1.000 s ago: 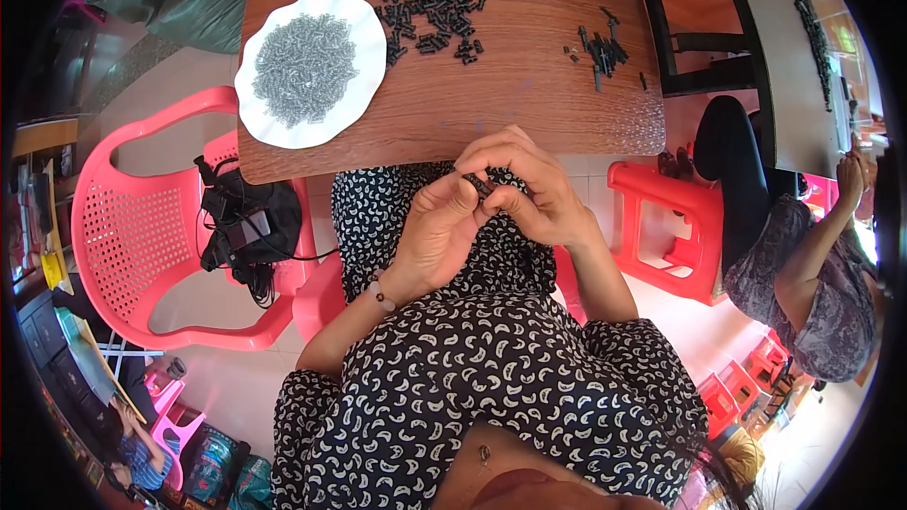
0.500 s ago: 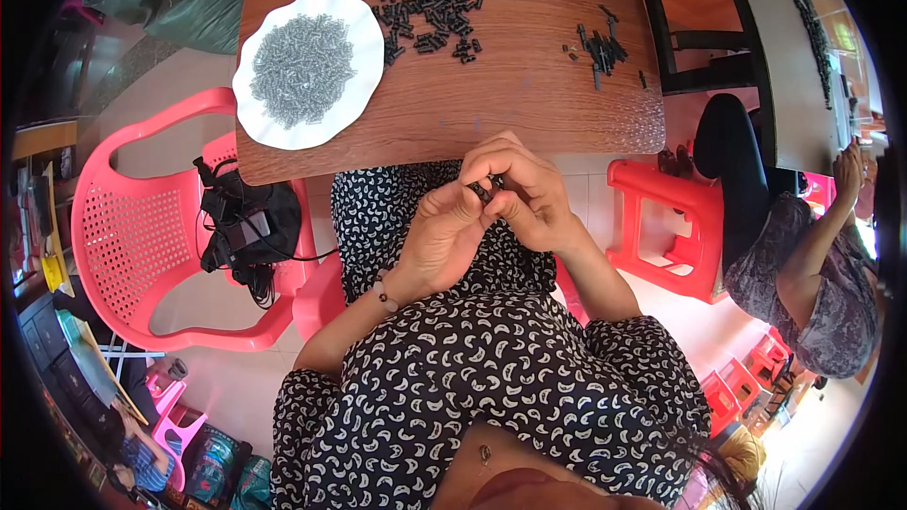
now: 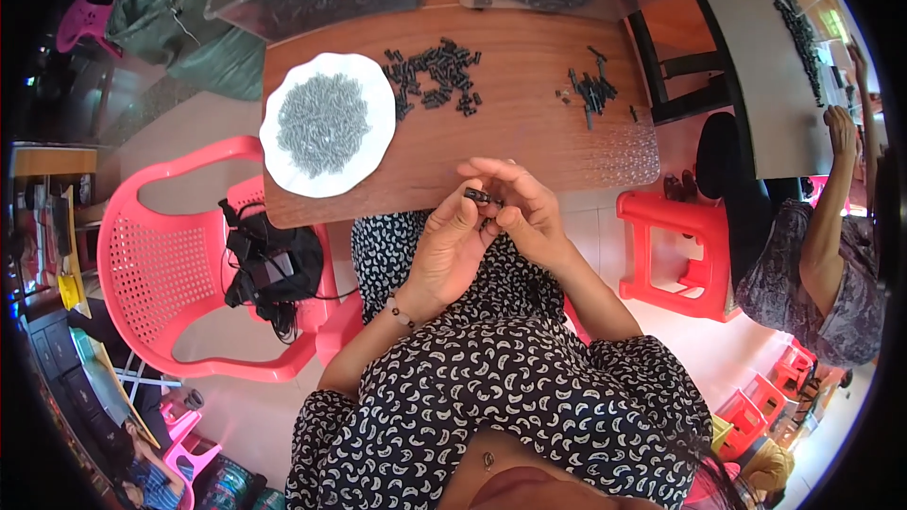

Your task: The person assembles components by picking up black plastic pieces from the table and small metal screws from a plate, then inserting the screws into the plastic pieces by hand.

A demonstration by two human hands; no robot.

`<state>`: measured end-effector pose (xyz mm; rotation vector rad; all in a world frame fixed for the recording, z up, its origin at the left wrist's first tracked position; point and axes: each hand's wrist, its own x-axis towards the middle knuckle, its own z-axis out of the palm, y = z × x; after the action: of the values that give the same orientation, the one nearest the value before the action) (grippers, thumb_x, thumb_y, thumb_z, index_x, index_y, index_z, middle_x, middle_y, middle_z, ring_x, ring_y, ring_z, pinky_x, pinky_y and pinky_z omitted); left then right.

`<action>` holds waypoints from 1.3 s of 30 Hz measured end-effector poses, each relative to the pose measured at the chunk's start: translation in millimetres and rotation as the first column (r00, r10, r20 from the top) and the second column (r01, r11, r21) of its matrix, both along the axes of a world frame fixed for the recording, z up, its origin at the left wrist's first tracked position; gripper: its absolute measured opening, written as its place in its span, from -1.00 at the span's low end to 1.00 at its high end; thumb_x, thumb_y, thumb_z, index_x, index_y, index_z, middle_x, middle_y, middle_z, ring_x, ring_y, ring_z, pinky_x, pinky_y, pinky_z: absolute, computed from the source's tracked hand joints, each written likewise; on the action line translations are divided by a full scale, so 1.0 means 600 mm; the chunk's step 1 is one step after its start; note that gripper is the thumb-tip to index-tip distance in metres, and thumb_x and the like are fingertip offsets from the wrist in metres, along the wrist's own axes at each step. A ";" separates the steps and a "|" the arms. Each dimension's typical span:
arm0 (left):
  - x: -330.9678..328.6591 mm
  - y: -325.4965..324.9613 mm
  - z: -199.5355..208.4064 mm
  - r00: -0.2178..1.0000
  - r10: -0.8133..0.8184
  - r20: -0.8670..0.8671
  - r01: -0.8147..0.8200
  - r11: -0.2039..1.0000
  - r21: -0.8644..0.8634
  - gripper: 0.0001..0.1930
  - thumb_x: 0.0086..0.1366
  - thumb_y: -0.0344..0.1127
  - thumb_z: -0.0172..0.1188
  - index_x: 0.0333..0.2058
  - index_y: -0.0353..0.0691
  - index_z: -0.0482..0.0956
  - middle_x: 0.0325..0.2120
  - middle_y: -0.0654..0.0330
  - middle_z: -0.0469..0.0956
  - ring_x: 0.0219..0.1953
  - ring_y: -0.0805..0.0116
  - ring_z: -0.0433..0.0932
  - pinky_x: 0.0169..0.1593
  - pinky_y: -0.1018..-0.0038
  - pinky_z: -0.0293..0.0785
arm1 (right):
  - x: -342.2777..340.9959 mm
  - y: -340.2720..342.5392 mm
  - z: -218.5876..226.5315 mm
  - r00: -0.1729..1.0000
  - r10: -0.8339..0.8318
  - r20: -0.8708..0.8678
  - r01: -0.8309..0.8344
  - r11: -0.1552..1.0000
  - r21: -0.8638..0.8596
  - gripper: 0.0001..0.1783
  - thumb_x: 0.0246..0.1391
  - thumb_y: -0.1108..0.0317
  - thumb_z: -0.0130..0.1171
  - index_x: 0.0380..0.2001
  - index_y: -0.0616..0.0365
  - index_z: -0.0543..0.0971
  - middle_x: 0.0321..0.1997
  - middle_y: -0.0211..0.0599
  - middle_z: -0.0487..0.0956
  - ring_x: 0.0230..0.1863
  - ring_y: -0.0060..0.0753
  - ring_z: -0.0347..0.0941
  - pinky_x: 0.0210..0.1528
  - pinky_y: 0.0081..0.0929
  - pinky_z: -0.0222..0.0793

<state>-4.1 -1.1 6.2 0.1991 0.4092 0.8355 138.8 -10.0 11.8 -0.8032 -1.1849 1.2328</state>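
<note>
Just off the table's near edge, my two hands are close together above my lap. My left hand [image 3: 442, 250] is closed, pinching a small black cylindrical part [image 3: 479, 196] between thumb and fingertips. My right hand [image 3: 531, 217] faces it with thumb and fingers curled in at the part's right end; what its fingertips hold is too small to make out. Beyond them on the brown table [image 3: 444, 156] lie a heap of short black cylindrical parts [image 3: 436, 74] and, farther right, a smaller pile of thin black pieces [image 3: 593, 92]. A white scalloped plate [image 3: 283, 175] bears many small metal springs [image 3: 323, 123].
Two clear plastic bins [image 3: 331, 0] of black parts stand at the table's back. A pink chair [image 3: 156, 255] with a black bag [image 3: 274, 264] is at left, a red stool [image 3: 675, 250] at right. Another person [image 3: 812, 264] sits at a grey table [image 3: 746, 66] on the right.
The view has tilted up, showing more of the bins. My hands have loosened slightly, and the black part shows more plainly in my left fingertips; my right fingers have spread a little.
</note>
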 end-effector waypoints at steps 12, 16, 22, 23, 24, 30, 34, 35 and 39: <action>0.012 0.019 -0.009 0.999 0.022 -0.037 -0.022 0.999 0.023 -0.72 0.30 -0.22 0.18 -0.03 -0.03 0.54 -0.16 0.41 0.55 -0.06 0.52 0.44 0.05 0.46 0.31 | 0.018 0.000 0.001 0.991 -0.103 -0.083 0.095 0.991 -0.095 -0.69 0.12 0.47 0.19 -0.06 0.25 0.43 -0.13 -0.34 0.48 -0.06 -0.52 0.43 0.02 -0.49 0.39; 0.014 0.023 -0.009 0.997 0.008 -0.078 -0.006 1.000 0.025 -0.72 0.31 -0.20 0.18 -0.02 -0.03 0.54 -0.13 0.39 0.53 -0.07 0.52 0.41 0.01 0.49 0.30 | 0.019 0.005 -0.009 0.988 -0.144 -0.048 0.137 0.984 -0.116 -0.77 0.12 0.48 0.18 -0.14 0.27 0.47 -0.15 -0.35 0.48 -0.11 -0.55 0.44 -0.03 -0.53 0.40; 0.014 0.041 -0.007 0.997 -0.011 -0.073 0.013 1.000 0.026 -0.71 0.32 -0.19 0.15 0.01 -0.02 0.50 -0.17 0.41 0.51 -0.09 0.52 0.42 0.05 0.48 0.34 | 0.024 0.028 0.007 0.985 -0.170 -0.020 0.163 0.970 -0.179 -0.83 0.10 0.46 0.20 -0.23 0.28 0.51 -0.22 -0.34 0.51 -0.19 -0.56 0.45 -0.11 -0.57 0.39; 0.013 0.046 -0.009 0.997 0.016 -0.078 -0.014 1.000 0.021 -0.67 0.32 -0.20 0.15 0.04 -0.06 0.48 -0.21 0.42 0.51 -0.15 0.55 0.41 -0.01 0.51 0.35 | 0.028 0.040 0.010 0.968 -0.231 0.099 0.240 0.967 -0.089 -0.84 0.10 0.46 0.20 -0.25 0.27 0.52 -0.24 -0.33 0.52 -0.19 -0.56 0.45 -0.12 -0.55 0.39; 0.012 0.051 -0.010 0.996 0.044 -0.083 -0.043 0.999 0.016 -0.64 0.32 -0.20 0.15 0.07 -0.10 0.47 -0.24 0.42 0.51 -0.20 0.57 0.40 -0.07 0.54 0.35 | 0.033 0.053 0.014 0.931 -0.298 0.209 0.303 0.953 0.010 -0.85 0.09 0.46 0.21 -0.28 0.27 0.53 -0.26 -0.33 0.53 -0.20 -0.55 0.46 -0.13 -0.53 0.40; -0.010 0.083 -0.031 0.993 0.092 -0.072 -0.089 0.995 0.044 -0.67 0.35 -0.29 0.08 0.06 -0.23 0.42 -0.25 0.33 0.49 -0.20 0.49 0.43 -0.12 0.47 0.41 | 0.115 0.188 0.120 0.527 -0.742 0.414 0.365 0.638 0.678 -0.90 -0.01 0.51 0.22 -0.36 0.19 0.55 -0.34 -0.23 0.57 -0.30 -0.31 0.50 -0.26 -0.46 0.41; -0.011 0.087 -0.039 0.995 0.048 -0.091 -0.045 0.998 0.038 -0.74 0.35 -0.29 0.05 -0.02 -0.19 0.42 -0.21 0.26 0.47 -0.15 0.41 0.45 -0.07 0.40 0.43 | 0.168 0.302 0.165 0.330 -0.891 0.311 0.395 0.430 0.812 -0.88 -0.04 0.51 0.22 -0.36 0.19 0.55 -0.35 -0.21 0.57 -0.30 -0.19 0.46 -0.23 -0.35 0.39; -0.009 0.088 -0.040 0.996 0.033 -0.083 -0.030 0.999 0.037 -0.75 0.35 -0.29 0.05 -0.03 -0.19 0.42 -0.20 0.26 0.47 -0.14 0.41 0.46 -0.06 0.39 0.44 | 0.183 0.322 0.166 0.272 -0.890 0.367 0.408 0.452 0.794 -0.88 -0.03 0.49 0.22 -0.35 0.19 0.56 -0.35 -0.20 0.57 -0.29 -0.16 0.45 -0.21 -0.33 0.39; -0.009 0.089 -0.043 0.998 -0.001 -0.060 0.005 0.998 0.063 -0.78 0.36 -0.29 0.03 -0.06 -0.17 0.42 -0.19 0.25 0.48 -0.11 0.40 0.47 -0.06 0.39 0.45 | 0.201 0.355 0.147 0.215 -0.881 0.421 0.399 0.473 0.786 -0.85 -0.04 0.47 0.22 -0.33 0.18 0.56 -0.35 -0.19 0.57 -0.26 -0.12 0.45 -0.19 -0.30 0.38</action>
<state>-9.5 52.5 -19.7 0.2836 0.4386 0.8419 259.1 202.9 100.0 -1.3248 -1.4980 -0.3845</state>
